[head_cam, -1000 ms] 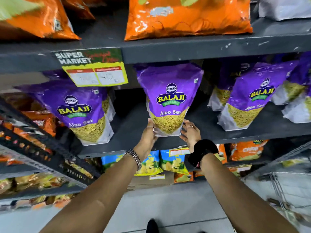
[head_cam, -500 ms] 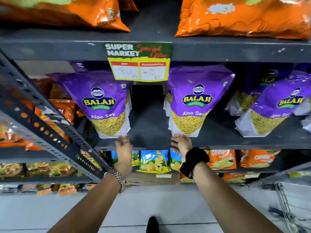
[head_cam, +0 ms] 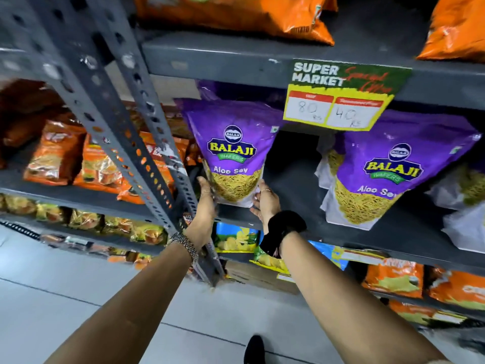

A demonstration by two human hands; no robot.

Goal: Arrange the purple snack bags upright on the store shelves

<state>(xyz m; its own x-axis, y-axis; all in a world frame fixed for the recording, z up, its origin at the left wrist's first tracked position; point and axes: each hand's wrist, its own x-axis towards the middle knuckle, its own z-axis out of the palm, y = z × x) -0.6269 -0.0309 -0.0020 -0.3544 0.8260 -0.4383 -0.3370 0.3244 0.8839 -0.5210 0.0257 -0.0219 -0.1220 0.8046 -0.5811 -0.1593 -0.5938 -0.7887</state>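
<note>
A purple Balaji Aloo Sev bag (head_cam: 232, 151) stands upright at the left end of the grey shelf (head_cam: 301, 219). My left hand (head_cam: 206, 203) presses against the bag's lower left side. My right hand (head_cam: 265, 203) presses against its lower right side. A second purple bag (head_cam: 388, 169) stands upright further right, apart from both hands. More purple bags (head_cam: 467, 195) show partly at the right edge.
A perforated grey upright post (head_cam: 147, 143) stands just left of my left hand. A price sign (head_cam: 338, 95) hangs from the shelf above. Orange snack bags (head_cam: 236, 11) lie on the top shelf, others (head_cam: 57, 153) fill the left rack. Yellow-blue bags (head_cam: 236, 237) sit below.
Both hands left the middle purple bag and moved left to the leftmost purple bag, now holding its base from both sides. The view swung left.
</note>
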